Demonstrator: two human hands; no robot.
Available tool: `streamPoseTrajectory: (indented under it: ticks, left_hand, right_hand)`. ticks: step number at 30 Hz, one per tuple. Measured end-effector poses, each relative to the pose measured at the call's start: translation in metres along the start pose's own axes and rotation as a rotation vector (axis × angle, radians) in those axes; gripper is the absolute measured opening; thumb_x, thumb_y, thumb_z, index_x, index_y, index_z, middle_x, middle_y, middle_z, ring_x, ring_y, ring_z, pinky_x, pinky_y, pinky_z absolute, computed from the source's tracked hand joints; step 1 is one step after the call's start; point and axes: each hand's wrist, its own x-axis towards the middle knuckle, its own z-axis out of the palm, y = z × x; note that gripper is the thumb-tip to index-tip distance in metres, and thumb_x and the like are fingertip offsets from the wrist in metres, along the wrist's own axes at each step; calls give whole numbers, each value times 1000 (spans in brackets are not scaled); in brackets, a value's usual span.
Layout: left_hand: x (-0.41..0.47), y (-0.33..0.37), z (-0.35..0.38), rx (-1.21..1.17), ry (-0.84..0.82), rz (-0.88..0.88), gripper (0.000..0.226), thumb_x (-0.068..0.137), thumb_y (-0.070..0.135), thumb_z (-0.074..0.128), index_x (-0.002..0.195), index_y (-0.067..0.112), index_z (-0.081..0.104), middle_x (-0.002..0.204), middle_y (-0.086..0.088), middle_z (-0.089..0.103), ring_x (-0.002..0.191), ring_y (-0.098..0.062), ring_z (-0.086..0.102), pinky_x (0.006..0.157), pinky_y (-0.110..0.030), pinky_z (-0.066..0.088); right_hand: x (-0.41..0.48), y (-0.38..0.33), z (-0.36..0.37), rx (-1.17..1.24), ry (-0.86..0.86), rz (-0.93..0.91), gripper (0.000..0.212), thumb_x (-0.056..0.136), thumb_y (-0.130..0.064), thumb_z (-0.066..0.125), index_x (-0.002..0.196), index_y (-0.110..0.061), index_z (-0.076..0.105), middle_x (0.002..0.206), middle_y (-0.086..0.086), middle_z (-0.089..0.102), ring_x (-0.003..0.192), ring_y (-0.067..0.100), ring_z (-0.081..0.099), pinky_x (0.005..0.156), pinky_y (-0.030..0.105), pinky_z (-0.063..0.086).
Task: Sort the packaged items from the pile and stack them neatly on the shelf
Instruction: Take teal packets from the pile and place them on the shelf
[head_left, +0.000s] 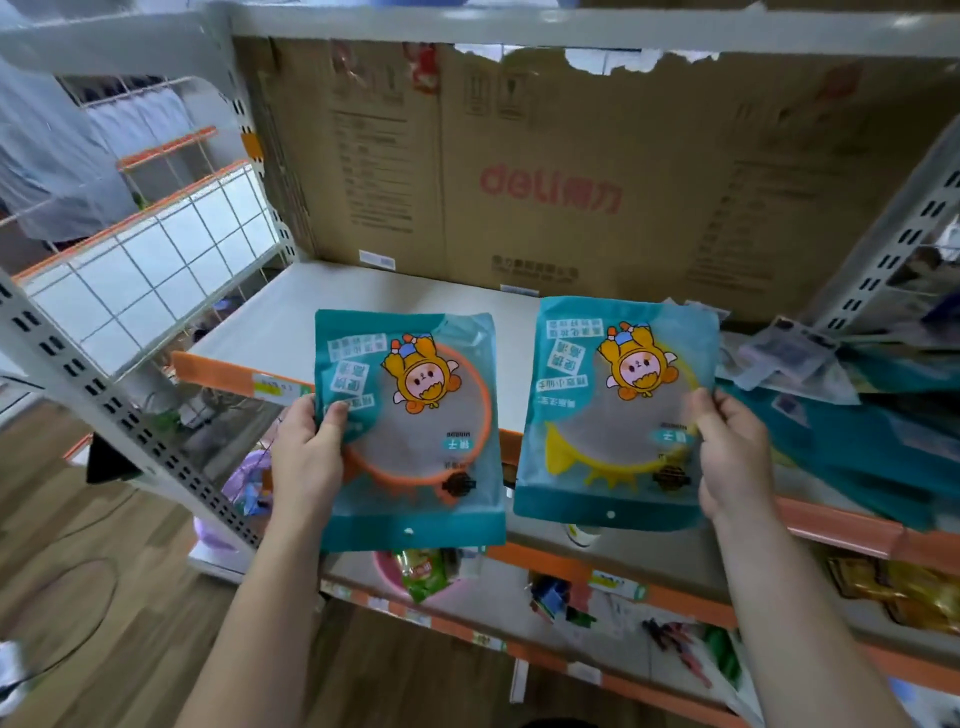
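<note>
I hold two teal packets upside down in front of the shelf (291, 306). My left hand (309, 447) grips the left edge of the packet with an orange ring (415, 441) inside. My right hand (730, 457) pinches the right edge of the packet with a yellow ring (613, 415) inside. Both packets hang over the shelf's orange front lip, side by side and apart. A pile of more teal packets (852, 431) lies on the right part of the shelf.
A large brown cardboard box (571, 171) stands at the back of the shelf. The left shelf surface is bare white. Lower shelves (623, 603) hold a pink bowl (395, 577), snack bags and small items. A perforated metal upright (119, 410) rises at the left.
</note>
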Motion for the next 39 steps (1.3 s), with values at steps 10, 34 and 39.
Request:
streamPoseTrajectory:
  ticks: [10, 34, 39]
  left_hand:
    - [97, 7, 4, 112, 43, 73, 12, 99, 19, 55, 92, 18, 65, 84, 6, 67, 83, -23, 64, 79, -49, 53]
    - [255, 1, 120, 858, -683, 862, 33, 89, 10, 52, 105, 25, 76, 107, 5, 68, 102, -28, 45, 80, -40, 29]
    - [258, -11, 126, 759, -818, 855, 29, 92, 9, 61, 115, 21, 73, 112, -5, 63, 103, -26, 48, 86, -36, 43]
  right_hand:
    - [59, 2, 74, 67, 17, -25, 17, 100, -19, 51, 90, -17, 64, 89, -4, 66, 85, 8, 60, 84, 29, 47]
    - [77, 23, 122, 15, 154, 90, 18, 101, -17, 49, 94, -17, 67, 81, -7, 73, 76, 6, 68, 61, 17, 55]
    - [61, 30, 134, 18, 248, 98, 17, 99, -17, 51, 90, -19, 65, 76, -12, 71, 77, 7, 64, 67, 21, 50]
